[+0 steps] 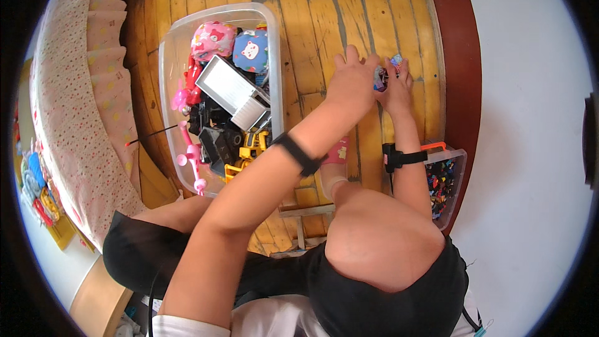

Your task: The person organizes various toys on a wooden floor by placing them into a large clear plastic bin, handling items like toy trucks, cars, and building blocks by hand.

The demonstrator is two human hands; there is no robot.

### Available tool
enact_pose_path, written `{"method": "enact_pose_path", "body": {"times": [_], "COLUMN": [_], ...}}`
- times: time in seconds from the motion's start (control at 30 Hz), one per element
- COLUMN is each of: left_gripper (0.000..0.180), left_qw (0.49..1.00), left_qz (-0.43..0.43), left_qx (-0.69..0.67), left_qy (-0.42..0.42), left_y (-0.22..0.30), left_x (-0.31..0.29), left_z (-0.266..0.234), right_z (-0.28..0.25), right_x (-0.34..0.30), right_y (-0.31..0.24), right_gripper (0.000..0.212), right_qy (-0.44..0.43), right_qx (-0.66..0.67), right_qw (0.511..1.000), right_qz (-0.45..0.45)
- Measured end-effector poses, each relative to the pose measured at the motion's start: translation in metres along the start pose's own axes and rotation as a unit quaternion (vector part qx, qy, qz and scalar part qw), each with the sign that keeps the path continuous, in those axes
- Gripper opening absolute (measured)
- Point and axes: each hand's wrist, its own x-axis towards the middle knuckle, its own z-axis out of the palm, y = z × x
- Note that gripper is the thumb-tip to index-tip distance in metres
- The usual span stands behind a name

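Over the wooden floor [312, 31], both my hands are close together at the right of the middle. My left hand [353, 82] is palm down with its fingers apart, beside a small, dark, multicoloured piece [380, 78]. Nothing shows in its grasp. Against that piece rests the thumb side of my right hand [398, 92], its fingers curled round. Past its fingertips shows a small blue-and-pink patterned bit [397, 60]. Whether the two bits are one thing, and their exact kind, I cannot make out, as my fingers cover part of them.
A clear plastic bin [163, 87] at the left holds a white tray-like box [228, 84], a yellow toy digger [253, 143] and pink toys. By my right forearm stands a clear box [460, 168] of small dark pieces. A frilled bedcover [75, 106] hangs far left.
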Motion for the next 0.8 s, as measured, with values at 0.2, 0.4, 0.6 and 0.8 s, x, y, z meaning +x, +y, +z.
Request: {"method": "enact_pose_path", "body": {"times": [0.2, 0.4, 0.6, 0.8], "left_gripper": [0.065, 0.065, 0.071, 0.076], "left_qw": [0.983, 0.976, 0.983, 0.995], "left_qz": [-0.056, -0.056, 0.002, 0.001], "left_qx": [-0.034, 0.179, 0.180, 0.077], "left_qy": [0.172, 0.112, 0.047, 0.063], "left_y": [-0.035, -0.125, -0.147, -0.161], "left_x": [-0.092, -0.129, -0.129, -0.134], "left_z": [-0.152, -0.157, -0.140, -0.140], "right_z": [-0.007, -0.003, 0.000, 0.000], "right_x": [0.007, 0.010, 0.012, 0.007], "right_y": [-0.019, -0.018, -0.015, -0.015], "right_gripper": [0.109, 0.109, 0.110, 0.110], "right_qy": [-0.070, -0.069, -0.072, -0.067], "right_qx": [-0.022, -0.003, 0.004, -0.001], "right_qw": [0.994, 0.995, 0.994, 0.996], "right_qz": [0.077, 0.078, 0.078, 0.062]}}
